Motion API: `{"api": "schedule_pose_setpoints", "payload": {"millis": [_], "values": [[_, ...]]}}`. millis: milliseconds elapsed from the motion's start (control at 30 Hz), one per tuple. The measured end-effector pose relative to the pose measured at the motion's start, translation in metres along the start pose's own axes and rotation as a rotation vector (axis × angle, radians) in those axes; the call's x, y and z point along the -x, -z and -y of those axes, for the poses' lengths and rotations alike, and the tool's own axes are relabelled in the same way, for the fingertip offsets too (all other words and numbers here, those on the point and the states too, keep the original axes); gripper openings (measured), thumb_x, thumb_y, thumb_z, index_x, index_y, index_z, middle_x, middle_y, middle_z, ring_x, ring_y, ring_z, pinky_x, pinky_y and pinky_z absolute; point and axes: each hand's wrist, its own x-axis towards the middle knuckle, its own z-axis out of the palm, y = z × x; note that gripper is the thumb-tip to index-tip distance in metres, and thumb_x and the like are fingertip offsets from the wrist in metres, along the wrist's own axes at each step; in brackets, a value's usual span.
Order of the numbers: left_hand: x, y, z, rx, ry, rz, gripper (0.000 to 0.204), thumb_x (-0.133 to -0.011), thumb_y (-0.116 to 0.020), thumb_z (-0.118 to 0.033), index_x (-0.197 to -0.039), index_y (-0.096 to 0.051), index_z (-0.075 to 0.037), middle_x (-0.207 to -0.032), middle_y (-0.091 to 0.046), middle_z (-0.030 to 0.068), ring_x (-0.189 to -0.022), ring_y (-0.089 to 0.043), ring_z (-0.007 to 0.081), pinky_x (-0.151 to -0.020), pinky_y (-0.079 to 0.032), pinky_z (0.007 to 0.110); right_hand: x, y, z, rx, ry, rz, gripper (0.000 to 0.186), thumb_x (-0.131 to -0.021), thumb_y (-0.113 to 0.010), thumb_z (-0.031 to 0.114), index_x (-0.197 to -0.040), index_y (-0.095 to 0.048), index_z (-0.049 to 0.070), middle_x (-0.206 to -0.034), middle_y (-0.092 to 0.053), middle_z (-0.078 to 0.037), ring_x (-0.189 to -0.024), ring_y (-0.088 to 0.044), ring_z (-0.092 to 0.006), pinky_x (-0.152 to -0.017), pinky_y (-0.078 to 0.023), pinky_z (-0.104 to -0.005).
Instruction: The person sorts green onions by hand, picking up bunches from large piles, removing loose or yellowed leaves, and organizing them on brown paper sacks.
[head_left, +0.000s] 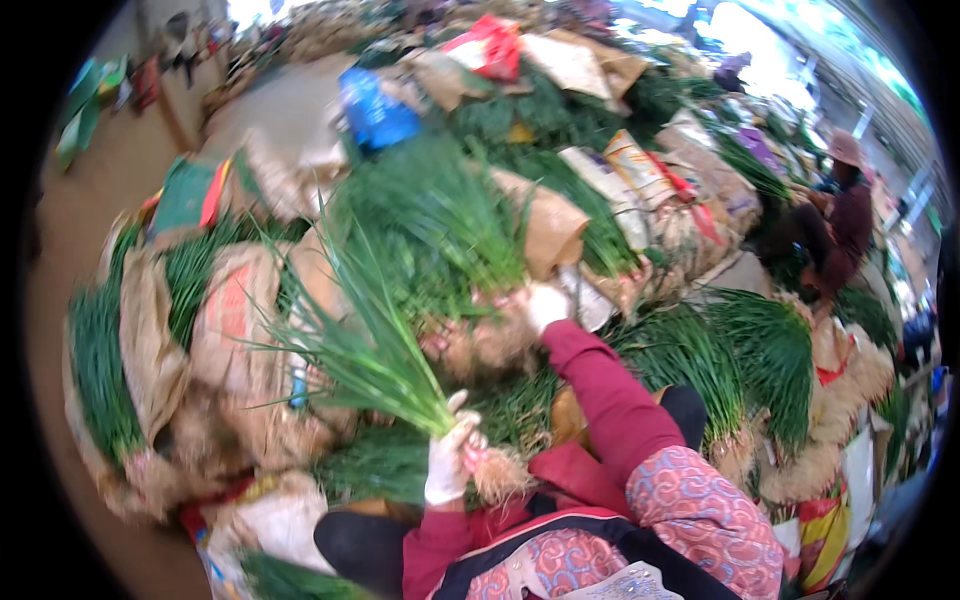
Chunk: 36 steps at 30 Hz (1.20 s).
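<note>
Head view: a large pile of green onions (410,230) is laid with its root end toward the wearer. Just to the near side of that pile, a bunch of green onions (412,392) is held up in the left hand (453,460), whose fingers are wrapped around the pale lower stalks above a shaggy root tuft (502,475). Its leaves are fanned out in front of the pile's left side; whether the two are touching cannot be told. At the pile's near right corner, the right hand (547,307) is placed by the root end, but it is blurred, and whether any stalks are being grasped cannot be told. A burlap sack (235,320) is set to the left of the pile, a blue plastic bag (378,110) beyond it, and a seated co-worker (845,215) is seen well to its right.

No tie can be made out on the held bunch, so stalks could be shed if the left hand's hold were loosened. Long leaves could be bent or snagged if they were dragged against the pile. Its roots appear matted, so extra stalks could be pulled along if a few were drawn out sharply.
</note>
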Motion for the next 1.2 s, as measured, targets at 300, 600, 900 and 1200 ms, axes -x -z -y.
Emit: {"api": "schedule_pose_setpoints", "payload": {"millis": [300, 600, 900, 1200], "values": [[-0.007, -0.005, 0.006, 0.08, 0.051, -0.056, 0.055, -0.081, -0.062, -0.011, -0.13, -0.036, -0.005, -0.087, -0.057, 0.003, -0.059, -0.051, 0.0092, -0.052, -0.048, 0.026, -0.032, 0.005, -0.026, -0.853, 0.122, 0.134, 0.026, -0.079, -0.066, 0.028, -0.079, -0.065, 0.001, -0.068, -0.065, -0.009, -0.062, -0.061, -0.0173, -0.063, -0.048, -0.0327], [-0.013, 0.007, 0.02, 0.122, -0.022, -0.171, 0.026, -0.085, -0.056, -0.006, -0.11, -0.049, -0.006, -0.11, -0.059, 0.0108, -0.092, -0.061, 0.0196, -0.071, -0.054, 0.031, 0.148, 0.046, 0.037, -1.196, -0.219, 0.469, 0.016, -0.084, -0.064, 0.017, -0.09, -0.057, 0.004, -0.065, -0.057, 0.001, -0.051, -0.049, -0.0048, -0.043, -0.04, -0.0188], [-0.009, 0.019, 0.024, -0.082, 0.076, -0.197, 0.02, -0.08, -0.06, -0.001, -0.098, -0.053, -0.002, -0.081, -0.062, 0.0109, -0.062, -0.061, 0.0193, -0.053, -0.052, 0.029, 0.176, 0.017, 0.045, -0.488, 0.136, 0.334, 0.042, -0.086, -0.052, 0.045, -0.081, -0.059, 0.003, -0.072, -0.059, -0.017, -0.069, -0.058, -0.0338, -0.062, -0.044, -0.0401], [-0.007, 0.013, 0.026, -0.005, 0.006, -0.278, 0.013, -0.083, -0.056, -0.002, -0.096, -0.053, 0.0, -0.063, -0.057, 0.0088, -0.043, -0.052, 0.0131, -0.036, -0.04, 0.021, 0.165, 0.016, 0.083, -0.202, 0.491, 0.188, 0.029, -0.087, -0.049, 0.03, -0.073, -0.056, 0.006, -0.069, -0.06, -0.014, -0.061, -0.059, -0.0309, -0.056, -0.046, -0.0402]]}}
